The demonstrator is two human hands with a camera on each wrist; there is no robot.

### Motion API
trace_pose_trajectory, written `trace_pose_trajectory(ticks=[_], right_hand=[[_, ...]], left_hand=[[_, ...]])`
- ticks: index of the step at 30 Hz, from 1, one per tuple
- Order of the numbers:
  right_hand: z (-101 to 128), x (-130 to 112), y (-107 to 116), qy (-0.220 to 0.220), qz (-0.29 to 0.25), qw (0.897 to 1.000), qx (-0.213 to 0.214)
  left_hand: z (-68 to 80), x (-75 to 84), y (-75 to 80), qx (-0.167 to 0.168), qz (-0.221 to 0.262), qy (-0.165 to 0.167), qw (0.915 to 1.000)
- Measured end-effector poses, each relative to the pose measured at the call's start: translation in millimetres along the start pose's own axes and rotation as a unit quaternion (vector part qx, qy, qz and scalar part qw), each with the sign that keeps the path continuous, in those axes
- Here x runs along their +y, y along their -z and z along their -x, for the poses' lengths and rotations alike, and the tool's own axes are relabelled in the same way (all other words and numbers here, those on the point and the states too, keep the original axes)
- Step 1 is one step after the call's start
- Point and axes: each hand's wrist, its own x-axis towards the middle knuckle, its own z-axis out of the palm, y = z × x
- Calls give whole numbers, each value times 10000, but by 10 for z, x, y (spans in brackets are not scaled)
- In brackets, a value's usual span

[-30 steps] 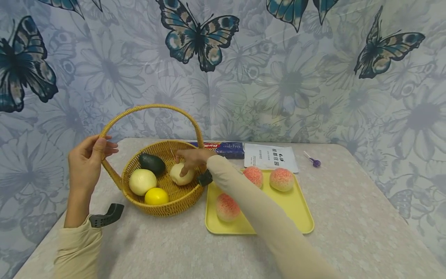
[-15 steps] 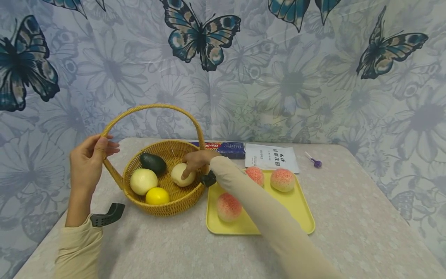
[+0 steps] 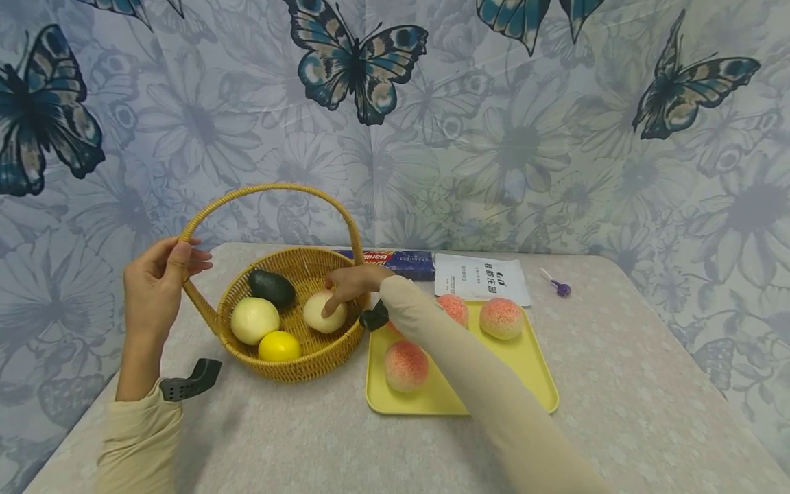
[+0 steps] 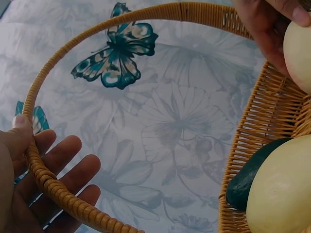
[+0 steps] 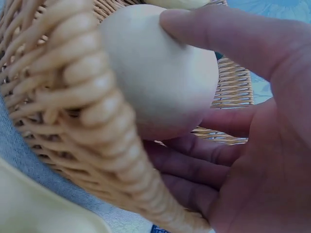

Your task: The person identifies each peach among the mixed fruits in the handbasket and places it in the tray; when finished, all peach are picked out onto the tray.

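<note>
The pale fruit sits under the right hand, inside the basket.

Staged indoor setup: butterfly-print backdrop cloth hangs behind a cloth-covered counter bearing fruit props.

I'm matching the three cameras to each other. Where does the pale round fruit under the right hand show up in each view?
Head: pale round fruit at the basket's right side, under the right hand.
Left wrist: only its edge, far upper right.
Right wrist: fills the centre, thumb on top.
Shared landmark: the wicker basket, whose weave shows in every view.
</note>
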Motion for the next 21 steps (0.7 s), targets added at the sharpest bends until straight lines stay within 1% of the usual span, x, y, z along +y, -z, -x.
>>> trace_pose_trajectory(ticks=[3, 9, 12, 16, 21], right_hand=[[-13, 14, -1, 72, 88, 9999, 15], [-4, 46, 3, 221, -54, 9997, -49], [8, 70, 2, 367, -171, 9992, -13], [31, 110, 2, 648, -587, 9961, 68], [58, 150, -8, 932, -1296, 9871, 125]], left_hand=[[-1, 5, -6, 12, 6, 15, 10000], [1, 10, -19, 20, -2, 75, 10000], [2, 11, -26, 30, -16, 67, 10000], [2, 11, -29, 47, -43, 42, 10000], [2, 20, -23, 57, -72, 58, 9999]])
